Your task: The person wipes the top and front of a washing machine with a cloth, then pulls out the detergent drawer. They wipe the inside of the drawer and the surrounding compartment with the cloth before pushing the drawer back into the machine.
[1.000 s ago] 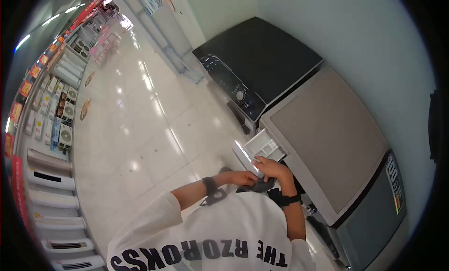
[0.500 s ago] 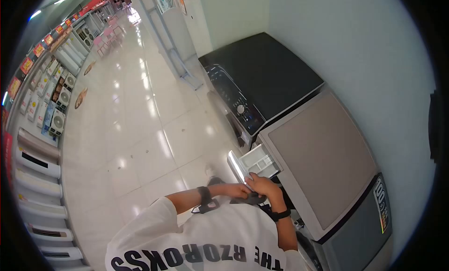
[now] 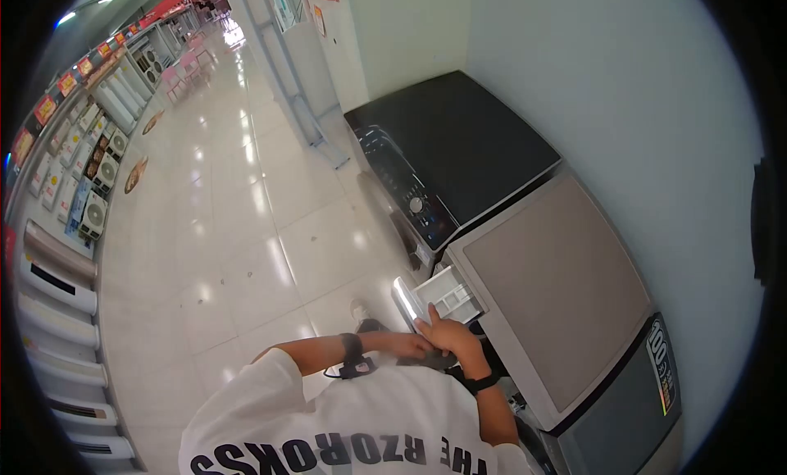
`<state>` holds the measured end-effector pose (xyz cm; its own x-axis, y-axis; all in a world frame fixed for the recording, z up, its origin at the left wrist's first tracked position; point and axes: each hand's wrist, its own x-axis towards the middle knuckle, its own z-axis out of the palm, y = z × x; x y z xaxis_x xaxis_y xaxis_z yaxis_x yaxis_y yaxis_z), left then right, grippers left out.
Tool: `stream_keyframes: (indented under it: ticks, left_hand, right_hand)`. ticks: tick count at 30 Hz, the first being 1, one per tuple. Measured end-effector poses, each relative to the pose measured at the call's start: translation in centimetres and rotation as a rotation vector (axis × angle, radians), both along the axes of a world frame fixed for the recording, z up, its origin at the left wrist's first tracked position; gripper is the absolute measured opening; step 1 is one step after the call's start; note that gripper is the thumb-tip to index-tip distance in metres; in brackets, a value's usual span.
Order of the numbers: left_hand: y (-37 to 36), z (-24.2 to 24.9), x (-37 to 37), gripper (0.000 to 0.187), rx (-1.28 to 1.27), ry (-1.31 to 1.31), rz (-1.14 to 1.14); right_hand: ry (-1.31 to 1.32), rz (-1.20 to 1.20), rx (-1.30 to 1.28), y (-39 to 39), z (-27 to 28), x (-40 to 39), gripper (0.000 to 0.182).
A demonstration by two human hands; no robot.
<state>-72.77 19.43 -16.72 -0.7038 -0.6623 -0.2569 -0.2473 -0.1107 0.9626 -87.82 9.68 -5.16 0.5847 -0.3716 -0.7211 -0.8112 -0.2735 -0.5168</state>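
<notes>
A white detergent drawer [image 3: 449,292] with a shiny silver front [image 3: 407,303] is pulled out of the front of the middle washing machine [image 3: 557,286]. My right hand [image 3: 453,336] grips the near end of this drawer, its thumb by the front and its index finger stretched over the compartments. Just left of it, my left hand [image 3: 408,345] is closed beside the drawer's lower corner; whatever its fingers hold is hidden. Both wrists wear black straps.
A black-topped washing machine [image 3: 459,147] with a dial stands beyond. A dark grey one [image 3: 623,418] is on the near side, against the wall. Left of the tiled aisle [image 3: 205,229], air conditioners [image 3: 61,286] line the shelves. Pink chairs [image 3: 188,65] stand far off.
The view has shifted slightly, so the machines sit a little lower and further left. My right index finger is straighter over the drawer; the drawer remains pulled out.
</notes>
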Motion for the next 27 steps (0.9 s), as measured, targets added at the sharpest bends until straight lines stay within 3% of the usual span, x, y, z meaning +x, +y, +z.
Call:
stream_keyframes:
  ticks: [3,8,10,11,14,16,17,19,22,27]
  left_hand:
    - [0.6,1.0,-0.4,0.016,0.069,-0.022,0.048]
    - [0.7,-2.0,-0.8,0.014,-0.069,0.060,0.139]
    - [0.8,-1.5,-0.8,0.014,-0.034,0.077,0.117]
    - [1.1,-1.3,-1.0,0.014,0.107,0.082,0.169]
    - [1.1,1.3,-1.1,0.016,0.050,0.090,0.196]
    - [1.5,-0.9,-1.3,0.018,-0.047,0.077,0.250]
    - [1.8,-2.2,-1.5,0.018,-0.093,0.075,0.274]
    - [1.8,-0.4,-2.0,0.018,-0.089,0.176,0.332]
    - [1.7,-1.0,-2.3,0.018,-0.071,0.150,0.298]
    - [1.9,-0.9,-2.4,0.019,-0.044,0.056,0.238]
  right_hand:
    - [-0.015,-0.008,-0.019,0.1,-0.2,-0.2,0.088]
    - [-0.026,0.022,-0.023,0.3,1.1,-0.1,0.085]
    - [-0.013,-0.017,0.009,-0.3,1.2,-0.4,0.084]
    - [-0.006,-0.036,0.028,-0.5,1.1,-0.4,0.084]
    - [-0.029,-0.015,0.045,-0.7,0.4,-0.7,0.083]
    - [-0.061,0.021,0.013,-0.1,1.4,-0.8,0.083]
    - [-0.064,0.038,-0.036,0.0,-0.1,-0.6,0.083]
    - [-0.065,0.071,-0.136,0.1,-3.1,0.0,0.084]
    - [-0.010,-0.007,0.005,-0.6,0.3,0.3,0.085]
    - [-0.049,0.035,0.022,-1.6,-1.9,0.3,0.088]
